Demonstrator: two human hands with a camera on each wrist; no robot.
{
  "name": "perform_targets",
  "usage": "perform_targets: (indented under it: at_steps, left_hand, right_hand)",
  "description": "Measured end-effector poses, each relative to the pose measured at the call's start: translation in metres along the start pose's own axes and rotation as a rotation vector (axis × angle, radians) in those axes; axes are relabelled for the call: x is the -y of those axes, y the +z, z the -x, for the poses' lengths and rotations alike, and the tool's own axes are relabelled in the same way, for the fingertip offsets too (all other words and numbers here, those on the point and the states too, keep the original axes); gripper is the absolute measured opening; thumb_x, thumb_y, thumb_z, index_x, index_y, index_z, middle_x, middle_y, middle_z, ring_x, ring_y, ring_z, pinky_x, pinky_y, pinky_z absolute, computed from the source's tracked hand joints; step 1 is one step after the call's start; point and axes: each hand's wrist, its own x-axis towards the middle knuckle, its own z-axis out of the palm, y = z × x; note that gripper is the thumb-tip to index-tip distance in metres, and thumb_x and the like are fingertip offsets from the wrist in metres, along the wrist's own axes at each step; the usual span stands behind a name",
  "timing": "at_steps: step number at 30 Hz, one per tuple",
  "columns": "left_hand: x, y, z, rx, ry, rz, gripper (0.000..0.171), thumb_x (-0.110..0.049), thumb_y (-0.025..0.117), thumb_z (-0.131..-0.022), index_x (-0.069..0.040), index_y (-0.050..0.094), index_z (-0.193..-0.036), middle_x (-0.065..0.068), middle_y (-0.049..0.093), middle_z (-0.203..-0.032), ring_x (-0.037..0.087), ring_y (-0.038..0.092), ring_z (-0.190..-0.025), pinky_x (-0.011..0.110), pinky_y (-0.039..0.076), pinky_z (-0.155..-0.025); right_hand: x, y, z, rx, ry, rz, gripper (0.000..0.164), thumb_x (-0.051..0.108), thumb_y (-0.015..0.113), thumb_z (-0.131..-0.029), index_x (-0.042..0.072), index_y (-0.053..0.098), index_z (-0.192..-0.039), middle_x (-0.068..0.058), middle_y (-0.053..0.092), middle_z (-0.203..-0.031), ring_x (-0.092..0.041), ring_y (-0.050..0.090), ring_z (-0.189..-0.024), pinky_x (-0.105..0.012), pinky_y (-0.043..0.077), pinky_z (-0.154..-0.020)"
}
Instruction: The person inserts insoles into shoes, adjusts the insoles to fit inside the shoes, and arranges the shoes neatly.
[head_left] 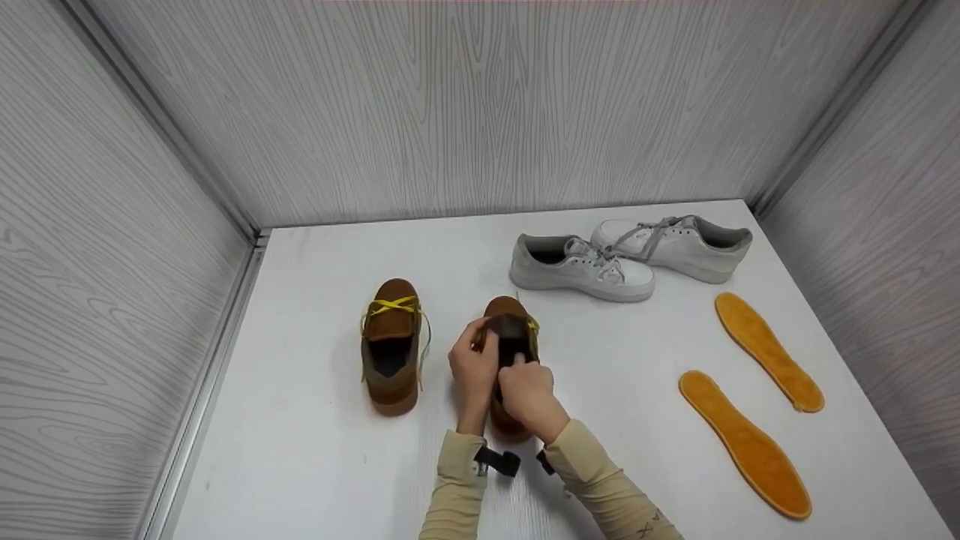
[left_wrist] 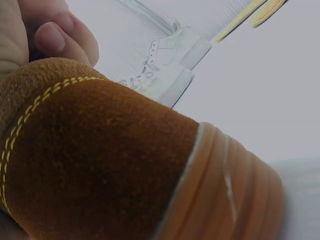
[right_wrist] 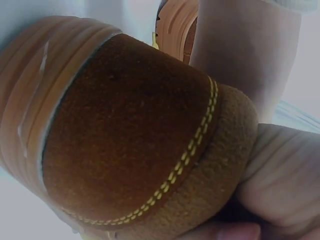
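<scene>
Two-handed, working over a white surface [head_left: 292, 465]. Leaving two white sneakers [head_left: 577, 281] lying close together toward the back right. Holding the brown held shoe [left_wrist: 115, 150] near the middle, in front of and left of the sneakers, with toe pointing away. Leaving the other shoe [head_left: 394, 397] standing upright to the left, well apart, toe likewise away. Leaving two orange insoles [head_left: 746, 444] lying separately at the right, outside both brown shoes.

Gripping the held shoe's left side, beside the tongue [head_left: 508, 328], with the left hand [head_left: 474, 371]. Pointing with the right hand [head_left: 527, 386] into the dark opening, index finger [head_left: 519, 359] foremost; not managing to tell from here whether also pinching anything inside.

Probably risking a twist or rocking of the held shoe, through gripping at one side only while pressing inside. Perhaps also risking a rucked lining, through feeling about unseen in the dark. Possibly even risking a snag on the yellow lace [head_left: 533, 325], through moving so near.
</scene>
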Motion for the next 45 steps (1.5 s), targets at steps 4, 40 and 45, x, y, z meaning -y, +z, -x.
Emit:
perform_targets:
  at_steps: [4,40,45]
  left_hand:
    - [0.001,0.000,0.000,0.002,0.003,-0.001,0.018,-0.010,0.066,-0.090,-0.014,0.077,-0.103,-0.001,0.074,-0.102,0.015,0.067,-0.098,0.036,0.051,-0.087]
    - [0.001,0.001,0.000,-0.009,-0.004,-0.032,0.019,-0.011,0.066,-0.088,-0.016,0.078,-0.102,-0.001,0.074,-0.101,0.019,0.068,-0.095,0.040,0.051,-0.083]
    - [0.001,0.000,0.000,-0.010,-0.011,-0.026,0.019,-0.012,0.066,-0.088,-0.016,0.078,-0.102,-0.001,0.074,-0.102,0.019,0.068,-0.095,0.040,0.051,-0.084]
  right_hand:
    - [-0.006,0.002,-0.003,-0.009,-0.088,-0.017,0.019,0.024,0.066,-0.093,0.007,0.073,-0.090,-0.012,0.069,-0.088,-0.035,0.067,-0.079,-0.045,0.055,-0.062]
    - [-0.010,0.004,0.002,-0.089,-0.131,-0.071,0.018,0.021,0.067,-0.092,0.006,0.072,-0.083,-0.013,0.068,-0.080,-0.035,0.066,-0.073,-0.047,0.055,-0.060]
    - [-0.011,0.006,0.002,-0.104,-0.134,-0.076,0.018,0.021,0.067,-0.092,0.006,0.072,-0.083,-0.014,0.068,-0.080,-0.036,0.066,-0.073,-0.047,0.054,-0.060]
